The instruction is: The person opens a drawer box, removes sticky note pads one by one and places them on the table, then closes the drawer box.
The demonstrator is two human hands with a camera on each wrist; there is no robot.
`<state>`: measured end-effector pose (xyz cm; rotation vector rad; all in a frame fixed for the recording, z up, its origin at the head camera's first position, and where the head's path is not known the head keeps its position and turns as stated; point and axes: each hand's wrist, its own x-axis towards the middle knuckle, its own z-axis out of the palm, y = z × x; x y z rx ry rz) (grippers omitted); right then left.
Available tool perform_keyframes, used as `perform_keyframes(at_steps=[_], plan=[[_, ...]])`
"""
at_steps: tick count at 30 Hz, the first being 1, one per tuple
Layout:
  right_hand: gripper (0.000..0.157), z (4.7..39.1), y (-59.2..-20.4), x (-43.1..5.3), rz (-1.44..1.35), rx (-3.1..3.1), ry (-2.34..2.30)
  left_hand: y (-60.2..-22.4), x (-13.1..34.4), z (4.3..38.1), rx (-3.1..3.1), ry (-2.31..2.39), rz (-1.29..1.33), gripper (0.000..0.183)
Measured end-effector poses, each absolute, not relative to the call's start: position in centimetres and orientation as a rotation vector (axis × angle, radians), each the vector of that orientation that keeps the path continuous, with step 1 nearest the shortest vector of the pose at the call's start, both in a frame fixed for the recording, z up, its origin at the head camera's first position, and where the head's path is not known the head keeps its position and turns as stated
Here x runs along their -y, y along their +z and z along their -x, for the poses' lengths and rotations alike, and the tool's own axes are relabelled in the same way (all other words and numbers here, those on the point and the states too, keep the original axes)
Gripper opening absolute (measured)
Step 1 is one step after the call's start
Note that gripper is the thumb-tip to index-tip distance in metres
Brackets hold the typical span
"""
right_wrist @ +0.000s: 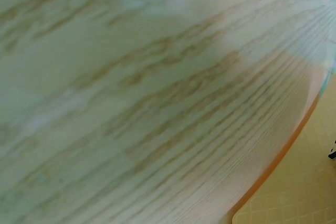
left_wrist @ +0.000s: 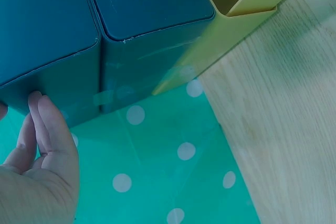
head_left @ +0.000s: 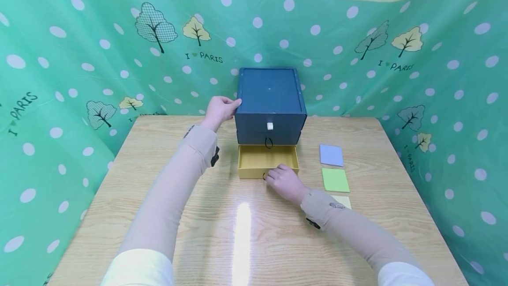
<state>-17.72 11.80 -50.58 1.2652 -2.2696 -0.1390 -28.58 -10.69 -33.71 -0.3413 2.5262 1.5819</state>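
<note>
A dark blue drawer box (head_left: 271,89) stands at the back of the table, a white knob (head_left: 270,126) on its upper front and a black loop (head_left: 269,143) below. My left hand (head_left: 221,110) rests on the box's left side; in the left wrist view its extended fingers (left_wrist: 50,111) touch the blue side wall. At the bottom, a yellow drawer (head_left: 249,173) is pulled out, its bare inside showing. With curled fingers my right hand (head_left: 286,183) pinches the black pull loop (head_left: 264,176) on the drawer's front; the hand partly hides this front.
Right of the box lie a blue pad of notes (head_left: 331,155), a green one (head_left: 335,180) and a pale one (head_left: 343,201) partly behind the right sleeve. A green dotted curtain (head_left: 178,78) borders the wooden table (head_left: 214,233). The right wrist view shows mostly tabletop.
</note>
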Motion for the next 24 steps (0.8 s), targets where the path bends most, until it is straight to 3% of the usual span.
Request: perform_keyframes(at_steps=[24], plan=[[0.012,18.9,-50.3,-11.4,-1.239,2.285,-0.114,-33.9,10.7,28.7,-2.524,1.585,0.354,0.041]])
